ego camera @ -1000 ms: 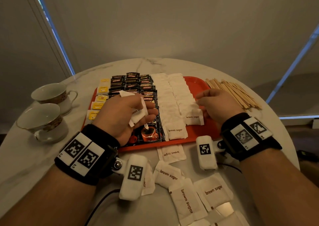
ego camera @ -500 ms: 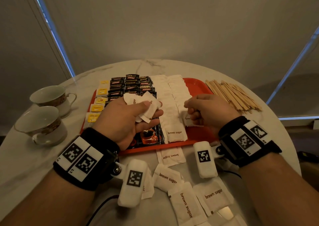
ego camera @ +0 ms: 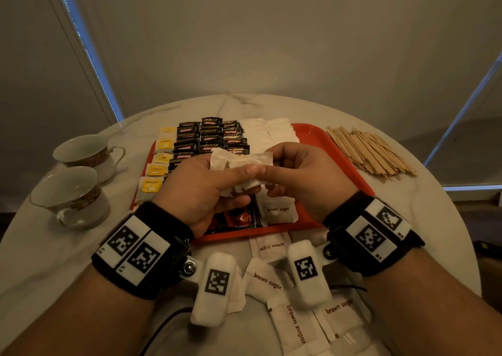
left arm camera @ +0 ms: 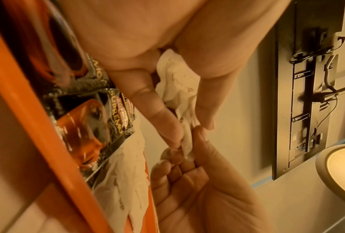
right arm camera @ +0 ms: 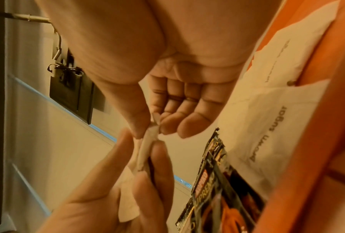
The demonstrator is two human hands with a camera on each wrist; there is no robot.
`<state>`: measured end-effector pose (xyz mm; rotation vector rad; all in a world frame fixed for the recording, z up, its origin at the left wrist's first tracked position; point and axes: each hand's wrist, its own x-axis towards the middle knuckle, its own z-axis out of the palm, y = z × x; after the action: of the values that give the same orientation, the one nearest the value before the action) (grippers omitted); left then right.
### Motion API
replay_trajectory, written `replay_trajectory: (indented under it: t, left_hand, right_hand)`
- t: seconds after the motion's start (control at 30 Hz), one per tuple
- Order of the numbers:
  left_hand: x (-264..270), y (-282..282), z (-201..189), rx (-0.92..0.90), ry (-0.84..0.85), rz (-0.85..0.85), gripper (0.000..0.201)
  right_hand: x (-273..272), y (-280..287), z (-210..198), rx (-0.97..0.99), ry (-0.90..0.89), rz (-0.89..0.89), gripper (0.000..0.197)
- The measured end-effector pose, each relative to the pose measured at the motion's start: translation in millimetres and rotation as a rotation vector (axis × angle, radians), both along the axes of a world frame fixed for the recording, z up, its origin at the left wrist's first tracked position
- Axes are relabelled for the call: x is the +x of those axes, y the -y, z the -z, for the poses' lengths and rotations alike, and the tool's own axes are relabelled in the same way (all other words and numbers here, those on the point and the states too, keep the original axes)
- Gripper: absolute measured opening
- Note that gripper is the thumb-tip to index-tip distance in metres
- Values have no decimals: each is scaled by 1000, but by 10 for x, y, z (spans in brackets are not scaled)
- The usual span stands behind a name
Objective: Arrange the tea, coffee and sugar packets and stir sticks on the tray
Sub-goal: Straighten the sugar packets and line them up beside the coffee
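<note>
Both hands meet above the red tray (ego camera: 350,165). My left hand (ego camera: 206,190) grips a small bunch of white brown sugar packets (ego camera: 239,162). My right hand (ego camera: 301,176) pinches the end of one of those packets (right arm camera: 147,146) between thumb and forefinger, seen close in the left wrist view as packets (left arm camera: 179,88). On the tray lie rows of yellow tea packets (ego camera: 157,168), black coffee packets (ego camera: 209,138) and white sugar packets (ego camera: 277,211). Wooden stir sticks (ego camera: 369,151) lie in a heap on the table right of the tray.
Two teacups (ego camera: 70,195) on saucers stand at the table's left. Several loose brown sugar packets (ego camera: 293,325) lie on the marble table (ego camera: 54,247) in front of the tray, under my wrists. A cable runs off the near edge.
My right hand left the sugar row on the tray and moved left to meet the left hand. The left hand rose slightly with its packets, and the right now pinches one.
</note>
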<state>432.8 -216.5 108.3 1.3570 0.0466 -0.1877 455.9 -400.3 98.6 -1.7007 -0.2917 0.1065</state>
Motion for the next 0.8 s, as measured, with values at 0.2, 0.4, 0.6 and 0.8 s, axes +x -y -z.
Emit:
replay_trajectory:
  t: [0.2,0.4,0.6,0.8]
  left_hand:
    - [19,-5,16,18,17,-22,40]
    - [38,29,-19,-22,-42,-113,13]
    - [65,-5,-45,-79,-67,-173,15]
    - [42,-13,-63,-144,-71,-175,11]
  right_hand:
    - [30,-2,7,70,-45,87,13]
    - [70,72,-84,-28,-43,131,6]
    - [101,408,-84,-139,-252,343,7]
    - [98,593,66,-284,-406,471,2]
